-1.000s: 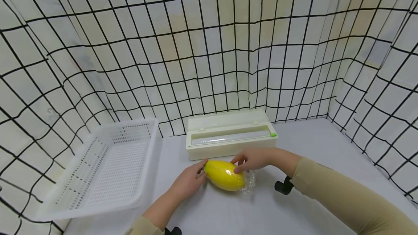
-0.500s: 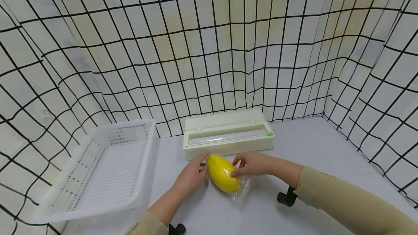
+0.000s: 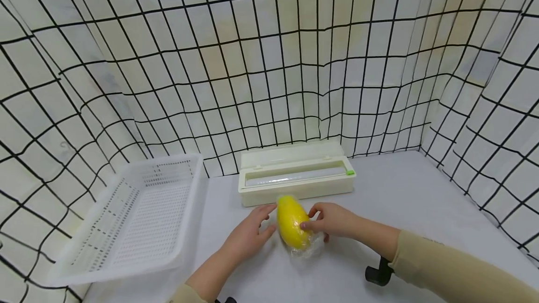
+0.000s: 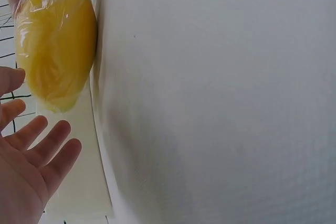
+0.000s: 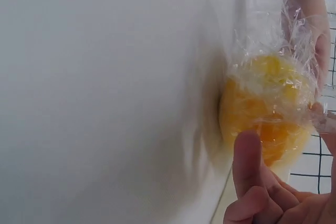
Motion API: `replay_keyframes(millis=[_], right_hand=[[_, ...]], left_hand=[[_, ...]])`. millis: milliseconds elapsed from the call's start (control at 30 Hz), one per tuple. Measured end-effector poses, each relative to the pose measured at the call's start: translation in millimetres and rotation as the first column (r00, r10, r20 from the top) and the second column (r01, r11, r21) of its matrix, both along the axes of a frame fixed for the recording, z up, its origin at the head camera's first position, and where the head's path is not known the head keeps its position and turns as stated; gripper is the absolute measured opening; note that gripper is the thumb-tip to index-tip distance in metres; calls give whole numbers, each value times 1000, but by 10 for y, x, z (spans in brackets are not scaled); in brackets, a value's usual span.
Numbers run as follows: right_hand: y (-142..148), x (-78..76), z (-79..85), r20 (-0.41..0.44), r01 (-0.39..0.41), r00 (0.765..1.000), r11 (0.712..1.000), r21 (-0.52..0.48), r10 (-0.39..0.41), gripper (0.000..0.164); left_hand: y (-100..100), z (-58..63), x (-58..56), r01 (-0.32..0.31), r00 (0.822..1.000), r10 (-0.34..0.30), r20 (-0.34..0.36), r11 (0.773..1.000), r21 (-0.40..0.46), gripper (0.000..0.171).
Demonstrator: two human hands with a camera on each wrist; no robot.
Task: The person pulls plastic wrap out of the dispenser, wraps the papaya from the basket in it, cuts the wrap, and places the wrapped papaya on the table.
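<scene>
A yellow oval fruit, like a papaya (image 3: 291,223), lies on the white cloth, wrapped in clear cling film with loose film bunched at its near end. My right hand (image 3: 337,221) holds the fruit at its right side, thumb on top and fingers bent; in the right wrist view, the crumpled film (image 5: 294,40) rises above the fruit. At the left side of the fruit, my left hand (image 3: 248,233) has its fingers spread, fingertips close to the skin. The left wrist view has the left palm (image 4: 21,166) facing the fruit's greenish end, with a gap between them.
Behind the fruit stands a cream cling film dispenser box (image 3: 294,194), lid raised, a roll (image 3: 294,176) inside and a green slider (image 3: 350,172) at its right end. A white perforated basket (image 3: 193,219) stands left. Black-gridded white fabric (image 3: 269,60) surrounds the table.
The fruit has turned so that its stem end points away from me, towards the box. My left hand has come away from that end and spread its fingers. The right hand keeps to the right side.
</scene>
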State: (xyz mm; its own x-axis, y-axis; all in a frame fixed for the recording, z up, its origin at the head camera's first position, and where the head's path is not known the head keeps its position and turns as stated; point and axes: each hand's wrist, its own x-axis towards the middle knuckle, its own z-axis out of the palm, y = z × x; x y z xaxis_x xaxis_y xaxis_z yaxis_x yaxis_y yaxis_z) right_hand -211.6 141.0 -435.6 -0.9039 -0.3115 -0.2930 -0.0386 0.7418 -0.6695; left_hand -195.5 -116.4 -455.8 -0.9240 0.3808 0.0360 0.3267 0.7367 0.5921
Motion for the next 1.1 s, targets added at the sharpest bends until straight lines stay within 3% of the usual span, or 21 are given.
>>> replay_keyframes(millis=[233, 433, 567, 667, 767, 833, 900, 967, 1033, 1100], right_hand=[[-11, 50, -63, 16, 67, 998, 997, -37, -66, 52], [52, 90, -49, 0, 79, 997, 993, -83, -79, 42], [179, 113, -59, -71, -10, 997, 994, -106, 2, 31], [275, 160, -37, -164, -154, 976, 986, -61, 142, 21], [359, 218, 3, -244, -287, 927, 958, 23, 284, 20], [407, 247, 21, -273, -353, 894, 934, 63, 356, 22], [445, 259, 24, -289, -402, 864, 911, 95, 412, 26], [470, 260, 19, -305, -452, 828, 882, 134, 471, 31], [481, 257, 1, -328, -497, 781, 847, 190, 532, 34], [476, 251, -25, -366, -533, 715, 804, 265, 595, 35]], left_hand=[[43, -28, 18, 54, 998, -54, 37, 998, -14, 56], [28, -24, 42, 41, 999, -41, -7, 998, -42, 57], [6, 24, 98, 69, 992, -80, -99, 991, -112, 53], [-3, 65, 172, 125, 967, -164, -194, 972, -197, 45], [-5, 92, 250, 207, 908, -287, -304, 940, -270, 38], [8, 110, 291, 264, 843, -375, -387, 913, -310, 36], [34, 137, 321, 314, 763, -454, -460, 883, -350, 36], [74, 168, 341, 339, 694, -516, -503, 850, -403, 40], [121, 190, 346, 347, 653, -562, -507, 817, -460, 45], [167, 202, 340, 345, 639, -598, -485, 785, -514, 49]])
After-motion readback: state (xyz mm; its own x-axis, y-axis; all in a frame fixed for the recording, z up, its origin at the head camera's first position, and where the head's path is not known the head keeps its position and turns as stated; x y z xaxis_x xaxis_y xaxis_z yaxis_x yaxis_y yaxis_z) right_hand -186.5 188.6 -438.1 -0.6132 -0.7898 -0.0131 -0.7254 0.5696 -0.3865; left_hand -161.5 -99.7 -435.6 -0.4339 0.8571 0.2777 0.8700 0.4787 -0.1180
